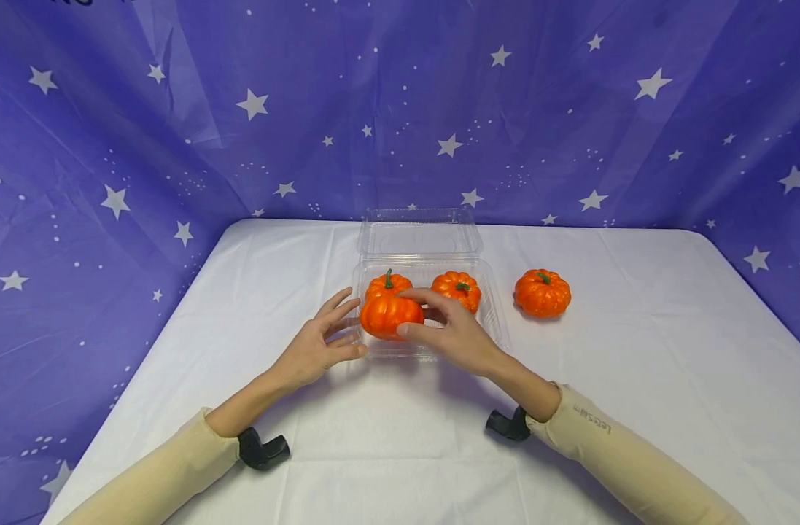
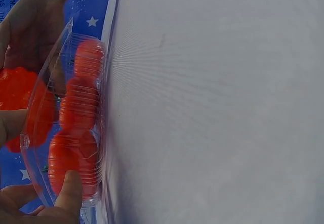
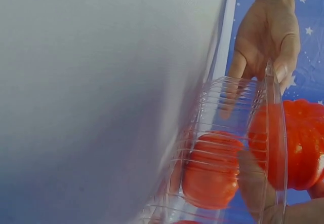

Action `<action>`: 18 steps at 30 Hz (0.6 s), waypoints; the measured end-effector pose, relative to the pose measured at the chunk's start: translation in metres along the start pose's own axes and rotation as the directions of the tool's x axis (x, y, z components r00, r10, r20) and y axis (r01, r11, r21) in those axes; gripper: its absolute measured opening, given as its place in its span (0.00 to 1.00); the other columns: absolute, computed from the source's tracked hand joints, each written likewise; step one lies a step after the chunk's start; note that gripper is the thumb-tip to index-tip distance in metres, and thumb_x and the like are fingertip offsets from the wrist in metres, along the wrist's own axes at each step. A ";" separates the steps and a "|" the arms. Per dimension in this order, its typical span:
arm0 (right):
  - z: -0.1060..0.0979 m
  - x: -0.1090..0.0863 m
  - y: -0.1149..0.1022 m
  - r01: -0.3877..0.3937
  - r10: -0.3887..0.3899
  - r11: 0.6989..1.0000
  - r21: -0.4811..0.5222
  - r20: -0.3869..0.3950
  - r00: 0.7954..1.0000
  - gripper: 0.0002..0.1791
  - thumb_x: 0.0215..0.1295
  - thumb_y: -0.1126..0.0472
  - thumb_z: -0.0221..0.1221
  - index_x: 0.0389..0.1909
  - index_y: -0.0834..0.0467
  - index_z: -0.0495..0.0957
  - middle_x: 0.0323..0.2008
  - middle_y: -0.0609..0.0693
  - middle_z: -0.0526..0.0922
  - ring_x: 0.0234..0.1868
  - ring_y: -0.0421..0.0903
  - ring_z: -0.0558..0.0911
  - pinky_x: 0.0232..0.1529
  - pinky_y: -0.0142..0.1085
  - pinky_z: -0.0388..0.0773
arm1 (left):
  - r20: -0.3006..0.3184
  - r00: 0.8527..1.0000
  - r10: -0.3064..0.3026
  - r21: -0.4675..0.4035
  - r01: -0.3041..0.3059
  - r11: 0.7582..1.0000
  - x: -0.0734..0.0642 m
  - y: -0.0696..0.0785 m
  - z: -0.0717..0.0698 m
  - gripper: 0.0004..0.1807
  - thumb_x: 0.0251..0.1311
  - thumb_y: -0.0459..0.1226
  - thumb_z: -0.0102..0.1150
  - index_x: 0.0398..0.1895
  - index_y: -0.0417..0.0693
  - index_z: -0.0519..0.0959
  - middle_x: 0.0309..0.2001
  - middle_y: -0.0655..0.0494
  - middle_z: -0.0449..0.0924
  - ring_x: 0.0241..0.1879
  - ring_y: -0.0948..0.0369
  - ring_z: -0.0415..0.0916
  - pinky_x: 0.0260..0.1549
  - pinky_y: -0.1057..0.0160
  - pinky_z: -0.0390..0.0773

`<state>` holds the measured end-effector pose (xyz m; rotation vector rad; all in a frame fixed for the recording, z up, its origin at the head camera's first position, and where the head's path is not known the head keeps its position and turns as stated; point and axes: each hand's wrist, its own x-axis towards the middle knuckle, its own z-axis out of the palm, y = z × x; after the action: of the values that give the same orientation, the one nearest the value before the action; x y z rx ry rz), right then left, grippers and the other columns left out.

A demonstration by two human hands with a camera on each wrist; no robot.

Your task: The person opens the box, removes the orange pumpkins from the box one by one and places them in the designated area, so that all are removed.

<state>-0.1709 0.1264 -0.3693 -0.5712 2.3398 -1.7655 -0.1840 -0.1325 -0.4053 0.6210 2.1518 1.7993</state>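
Note:
A small orange pumpkin (image 1: 391, 316) is pinched between the thumb and fingers of my right hand (image 1: 461, 337), over the front left of a clear plastic clamshell box (image 1: 461, 348). Inside the box sit two similar pumpkins: one with an upright green stem (image 1: 381, 283) at the back left, partly hidden by the held one, and another (image 1: 453, 286) at the back right. My left hand (image 1: 316, 350) has its fingers spread along the box's left side, fingertips right at the wall. In the right wrist view, the held pumpkin (image 3: 304, 148) shows above the rim.
Another orange pumpkin (image 1: 542, 294) stands on the white tablecloth (image 1: 636, 379) to the right of the box. The box's hinged lid (image 1: 419, 235) lies opened toward the back edge. Behind the table hangs a purple cloth (image 1: 400, 95) with white stars.

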 end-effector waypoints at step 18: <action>-0.010 -0.003 -0.003 0.072 -0.074 0.996 0.054 0.032 0.997 0.27 0.61 0.65 0.67 0.61 0.56 0.74 0.57 0.54 0.75 0.53 0.55 0.79 0.55 0.49 0.79 | -0.010 1.000 -0.002 -0.013 0.002 1.000 0.000 0.000 0.001 0.43 0.57 0.30 0.68 0.74 0.33 0.56 0.79 0.52 0.39 0.70 0.44 0.59 0.63 0.58 0.69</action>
<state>-0.1706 0.1356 -0.3640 -0.6807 2.2699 -1.8277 -0.1837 -0.1320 -0.4057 0.6074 2.1451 1.8179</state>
